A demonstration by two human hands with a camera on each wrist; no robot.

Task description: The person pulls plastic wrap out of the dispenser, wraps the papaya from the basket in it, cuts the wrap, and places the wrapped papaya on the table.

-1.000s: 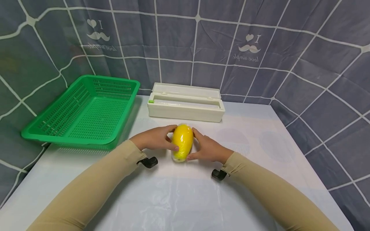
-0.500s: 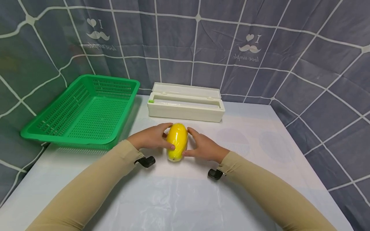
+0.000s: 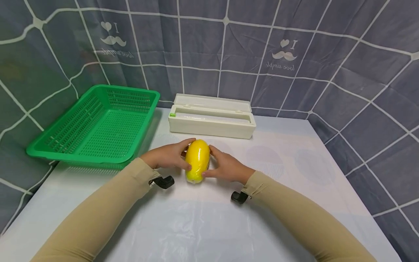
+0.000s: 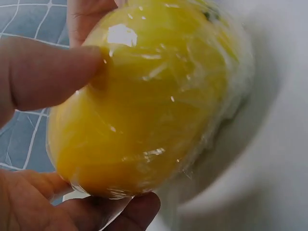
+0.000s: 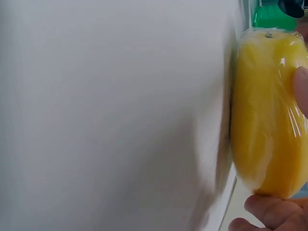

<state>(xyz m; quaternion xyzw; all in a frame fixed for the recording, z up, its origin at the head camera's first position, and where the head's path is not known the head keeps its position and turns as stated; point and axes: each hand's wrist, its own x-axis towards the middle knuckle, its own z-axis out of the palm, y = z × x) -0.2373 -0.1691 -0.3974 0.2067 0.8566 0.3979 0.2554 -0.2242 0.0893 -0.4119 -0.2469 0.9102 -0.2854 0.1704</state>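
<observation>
An oval yellow fruit (image 3: 198, 160), mango-like and wrapped in clear cling film, is between my two hands over the white table. My left hand (image 3: 168, 155) holds its left side, the thumb (image 4: 53, 72) pressing its skin and the fingers curled beneath its far end. On the other side my right hand (image 3: 229, 165) grips it with the thumb near the close end and a finger at the far end. The film is bunched and wrinkled along one end in the left wrist view. Part of the right hand lies outside the right wrist view.
Behind the hands stands a white cling film box (image 3: 211, 127), lid raised, with a roll inside and a green slider at its left end. A green slotted basket (image 3: 131, 145) occupies the left back. Grey checked curtains (image 3: 203, 43) enclose the table (image 3: 196, 225).
Both hands have shifted a little to the left together with the yellow fruit, which has turned slightly in their hold. The box and basket stay where they were.
</observation>
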